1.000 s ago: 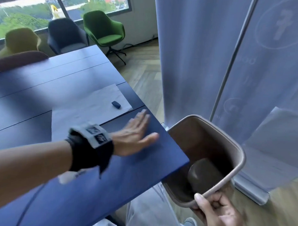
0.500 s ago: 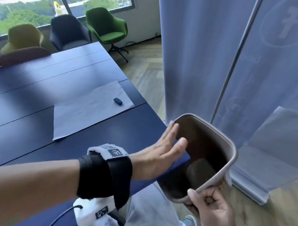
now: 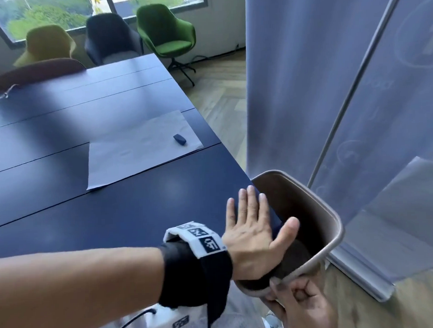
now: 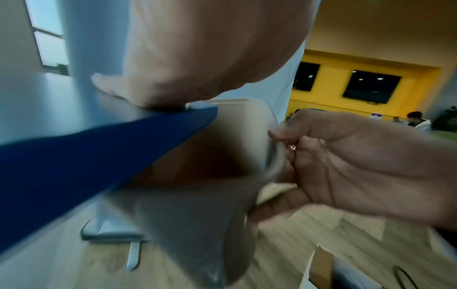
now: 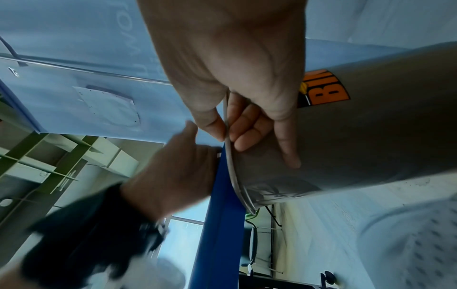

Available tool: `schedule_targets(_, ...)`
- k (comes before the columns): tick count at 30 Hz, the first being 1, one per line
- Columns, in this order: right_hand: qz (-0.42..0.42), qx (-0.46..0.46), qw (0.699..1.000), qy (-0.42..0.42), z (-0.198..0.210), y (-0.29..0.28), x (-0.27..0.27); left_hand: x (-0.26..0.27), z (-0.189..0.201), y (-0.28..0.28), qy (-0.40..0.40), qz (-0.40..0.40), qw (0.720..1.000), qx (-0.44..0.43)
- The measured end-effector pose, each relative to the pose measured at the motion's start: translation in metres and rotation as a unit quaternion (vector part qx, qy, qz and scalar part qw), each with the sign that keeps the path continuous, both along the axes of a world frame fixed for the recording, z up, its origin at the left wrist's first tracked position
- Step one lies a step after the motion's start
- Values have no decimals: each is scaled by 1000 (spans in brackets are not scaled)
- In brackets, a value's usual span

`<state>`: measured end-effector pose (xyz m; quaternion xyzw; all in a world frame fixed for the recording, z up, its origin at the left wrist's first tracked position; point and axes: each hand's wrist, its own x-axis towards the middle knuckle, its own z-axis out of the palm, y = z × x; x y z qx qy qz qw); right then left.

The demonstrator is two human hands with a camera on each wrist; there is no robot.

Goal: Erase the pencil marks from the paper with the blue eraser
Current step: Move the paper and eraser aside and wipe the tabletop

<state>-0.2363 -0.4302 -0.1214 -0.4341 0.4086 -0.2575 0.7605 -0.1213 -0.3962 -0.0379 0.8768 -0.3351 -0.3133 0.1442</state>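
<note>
Blue surface (image 3: pixel 138 210) carries the paper (image 3: pixel 136 152) with the blue eraser (image 3: pixel 179 139) lying near its far right corner. Left hand (image 3: pixel 255 238) lies flat with straight fingers at the edge, apparently sweeping crumbs into the waste bin (image 3: pixel 330 223), whose rim the right hand (image 3: pixel 304 305) pinches. Next, judge whether marks remain.

A large rectangular sheet of pale white paper (image 3: pixel 139 149) lies flat on the dark blue tabletop, set slightly askew, its right edge close to the table's right side. No pencil marks can be made out on it from the head view; the surface reads as plain, with only faint creasing. A small, dark blue oblong eraser (image 3: pixel 179 139) lies flat on the paper near its far right corner, untouched.
</note>
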Motion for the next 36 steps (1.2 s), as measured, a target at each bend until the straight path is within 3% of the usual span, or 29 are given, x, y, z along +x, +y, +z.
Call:
schedule_targets(3,5,-22,1000,19,0,5,3,-4,20,-29,115,-31,987,-105)
schedule_targets(4,6,-27,999,28,1,5,3,-1,27,-29,122,-16,984,-131)
schedule_targets(6,0,-30,999,28,-2,3,2,15,33,-18,47,36,989,-134)
schedule_targets(8,2,-39,999,18,-4,1,0,39,25,4,-59,109,991,-57)
schedule_targets(10,-4,-41,999,5,-7,1,-1,55,14,23,-102,164,980,57)
schedule_targets(12,-4,-17,1000,-4,-5,3,0,44,5,25,-97,98,985,105)
schedule_targets(14,-13,10,1000,-6,-6,1,0,15,7,11,-43,-50,996,55)
schedule_targets(16,-17,13,1000,-5,-6,-1,0,-4,14,-2,25,-116,993,-3)
schedule_targets(20,-4,-2,1000,17,-6,-7,-5,7,20,-14,46,2,998,32)
schedule_targets(22,5,0,1000,11,-5,-11,-4,11,33,-15,156,-5,988,-8)
schedule_targets(24,20,13,1000,0,-5,-17,-3,15,55,-14,271,24,958,-91)
schedule_targets(25,36,19,999,0,-6,-23,-2,21,65,-12,250,17,962,-111)
schedule_targets(27,77,21,997,7,-7,-40,-1,43,77,-4,102,-16,991,-86)
schedule_targets(30,123,-6,991,52,-20,-71,4,88,75,19,-84,-61,989,107)
schedule_targets(33,120,-48,980,152,-57,-92,19,112,64,38,-130,-81,953,261)
schedule_targets(36,69,-12,976,208,-108,-107,37,116,53,46,-119,-105,952,261)
